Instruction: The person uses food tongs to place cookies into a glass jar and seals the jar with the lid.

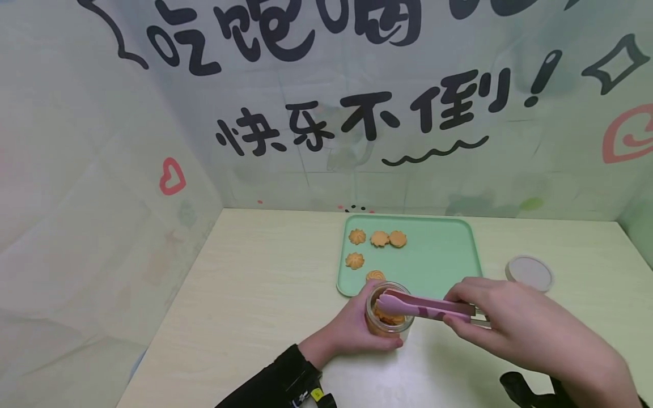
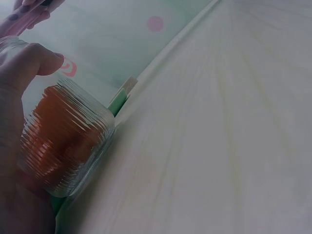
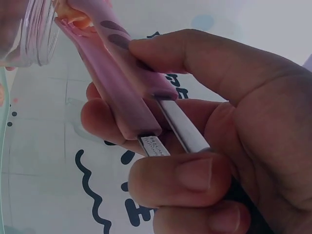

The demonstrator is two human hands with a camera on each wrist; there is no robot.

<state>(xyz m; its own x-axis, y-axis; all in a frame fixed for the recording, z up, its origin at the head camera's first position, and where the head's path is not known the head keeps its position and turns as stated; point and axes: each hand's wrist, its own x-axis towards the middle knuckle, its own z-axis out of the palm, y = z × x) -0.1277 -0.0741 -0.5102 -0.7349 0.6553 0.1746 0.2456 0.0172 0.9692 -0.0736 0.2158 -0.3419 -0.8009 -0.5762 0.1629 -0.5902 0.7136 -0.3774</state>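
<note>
Thumb and curled fingers of a person's right hand (image 1: 515, 317) grip a pair of pink tongs (image 1: 433, 309), whose tips, ahead of the fingertips, appear to pinch a cookie (image 3: 75, 17) at the mouth of a clear glass jar (image 2: 85, 146). The left hand (image 1: 352, 326) curls round that jar, more cookies (image 1: 390, 316) inside it, just beyond the tong tips. Whether the jar's base rests on the table is hard to tell from here.

The step in hand looks to be moving a cookie with the tongs at the rim; which way it travels, one moment cannot settle. The next move, in this onlooker's judgement, calls for steady pressure on the tongs, a still jar and care that the cookie does not catch the glass.

Farther out, past the left fingertips, five cookies (image 1: 357, 236) sit toward the left side of a mint-green tray (image 1: 439, 255). A pale round lid (image 1: 530, 273) lies beyond the right knuckles, near the tray. Beneath everything spreads a light wood-toned table (image 1: 255, 272); behind it hangs a pale backdrop (image 1: 306, 187) with bold black lettering and red hearts.
</note>
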